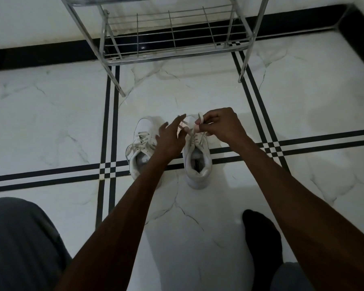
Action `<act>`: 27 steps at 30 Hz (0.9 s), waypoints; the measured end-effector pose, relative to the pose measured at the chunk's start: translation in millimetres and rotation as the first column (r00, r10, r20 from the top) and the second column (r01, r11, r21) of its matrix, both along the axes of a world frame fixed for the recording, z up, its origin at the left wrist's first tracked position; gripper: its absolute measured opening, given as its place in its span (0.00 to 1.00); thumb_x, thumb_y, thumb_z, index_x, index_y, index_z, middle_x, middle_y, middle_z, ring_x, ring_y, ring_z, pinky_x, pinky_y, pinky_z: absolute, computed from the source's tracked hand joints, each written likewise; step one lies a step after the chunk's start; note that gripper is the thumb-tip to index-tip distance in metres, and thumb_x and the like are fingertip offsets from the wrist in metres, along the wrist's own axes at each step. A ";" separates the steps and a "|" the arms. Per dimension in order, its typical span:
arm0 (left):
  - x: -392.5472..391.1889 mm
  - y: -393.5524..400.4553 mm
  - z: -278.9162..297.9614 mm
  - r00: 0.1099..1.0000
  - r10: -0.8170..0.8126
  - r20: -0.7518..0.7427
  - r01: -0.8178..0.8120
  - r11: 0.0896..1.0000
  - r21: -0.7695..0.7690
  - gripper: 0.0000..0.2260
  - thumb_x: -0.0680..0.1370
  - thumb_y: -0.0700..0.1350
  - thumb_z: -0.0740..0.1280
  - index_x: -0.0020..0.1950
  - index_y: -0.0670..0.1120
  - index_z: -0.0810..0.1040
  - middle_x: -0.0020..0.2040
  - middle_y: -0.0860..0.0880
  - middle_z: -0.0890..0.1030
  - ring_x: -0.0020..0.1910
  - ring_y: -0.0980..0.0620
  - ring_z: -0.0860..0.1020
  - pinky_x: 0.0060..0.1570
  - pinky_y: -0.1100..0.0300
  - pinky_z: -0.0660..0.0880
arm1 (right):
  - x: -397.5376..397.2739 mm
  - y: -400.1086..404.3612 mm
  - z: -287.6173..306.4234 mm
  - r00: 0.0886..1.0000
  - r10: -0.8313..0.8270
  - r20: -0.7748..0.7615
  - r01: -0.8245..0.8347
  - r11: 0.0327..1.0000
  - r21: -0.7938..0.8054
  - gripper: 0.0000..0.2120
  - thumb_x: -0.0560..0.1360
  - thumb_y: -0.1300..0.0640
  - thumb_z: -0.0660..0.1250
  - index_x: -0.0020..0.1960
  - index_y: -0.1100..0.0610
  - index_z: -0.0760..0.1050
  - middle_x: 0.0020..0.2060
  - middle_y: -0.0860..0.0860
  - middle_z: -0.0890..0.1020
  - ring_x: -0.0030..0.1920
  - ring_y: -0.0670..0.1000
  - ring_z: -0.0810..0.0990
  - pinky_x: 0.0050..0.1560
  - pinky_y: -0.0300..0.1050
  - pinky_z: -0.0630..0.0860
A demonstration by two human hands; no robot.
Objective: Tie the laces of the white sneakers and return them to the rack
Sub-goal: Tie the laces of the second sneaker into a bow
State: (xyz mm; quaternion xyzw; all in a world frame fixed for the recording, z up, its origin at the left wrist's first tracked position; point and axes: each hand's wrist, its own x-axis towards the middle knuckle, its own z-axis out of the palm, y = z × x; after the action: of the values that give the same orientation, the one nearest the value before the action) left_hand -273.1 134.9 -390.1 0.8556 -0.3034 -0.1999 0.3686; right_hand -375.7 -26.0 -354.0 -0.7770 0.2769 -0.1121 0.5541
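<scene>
Sneakers (170, 152) stand side by side on the floor (51, 114) before the rack (172, 38). Right hand (221, 127) pinches a lace loop (200, 119) over the right shoe; left hand (170, 137) fingers spread, touching lace.

The room is dim, and the picture looks gray and a bit soft. The white floor (198, 217) is the brightest part and shines faintly near 12 o'clock under the metal rack (172, 57). The arms look very dark, almost like shadows. Straight floor lines bend near the edges, most at 3 and 9 o'clock. Corners at 5 and 7 o'clock are darkest.
</scene>
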 end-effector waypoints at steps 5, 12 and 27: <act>8.4 10.0 9.0 0.959 0.136 0.250 -0.162 0.983 0.087 0.10 0.81 0.54 0.67 0.55 0.49 0.82 0.61 0.44 0.76 0.67 0.39 0.68 0.64 0.43 0.68 | -2.3 4.1 -1.2 0.999 -0.040 -0.006 0.040 0.989 0.139 0.08 0.68 0.62 0.79 0.47 0.62 0.86 0.41 0.57 0.88 0.43 0.54 0.88 0.41 0.44 0.84; 20.8 38.2 18.3 0.958 0.260 0.123 -0.268 0.962 0.052 0.13 0.81 0.53 0.66 0.51 0.45 0.84 0.66 0.43 0.72 0.70 0.39 0.64 0.67 0.40 0.67 | -6.1 -0.3 -11.9 0.976 -0.134 -0.174 0.176 0.949 0.260 0.10 0.69 0.59 0.79 0.47 0.63 0.84 0.43 0.57 0.88 0.44 0.52 0.89 0.39 0.43 0.82; -6.7 26.2 1.8 0.832 0.126 0.541 -0.235 0.962 0.136 0.12 0.79 0.40 0.67 0.62 0.46 0.80 0.65 0.44 0.80 0.70 0.40 0.70 0.68 0.44 0.68 | -35.3 -12.9 -43.7 0.959 -0.190 -0.208 0.131 0.954 -0.269 0.30 0.65 0.58 0.82 0.63 0.58 0.72 0.59 0.58 0.75 0.55 0.56 0.77 0.56 0.51 0.78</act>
State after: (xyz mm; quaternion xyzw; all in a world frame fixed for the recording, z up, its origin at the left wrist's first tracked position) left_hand -279.8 161.1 -388.3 0.9345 -0.2890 0.0494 0.2019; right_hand -411.0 -38.9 -397.7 -0.8237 0.3858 -0.0999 0.4034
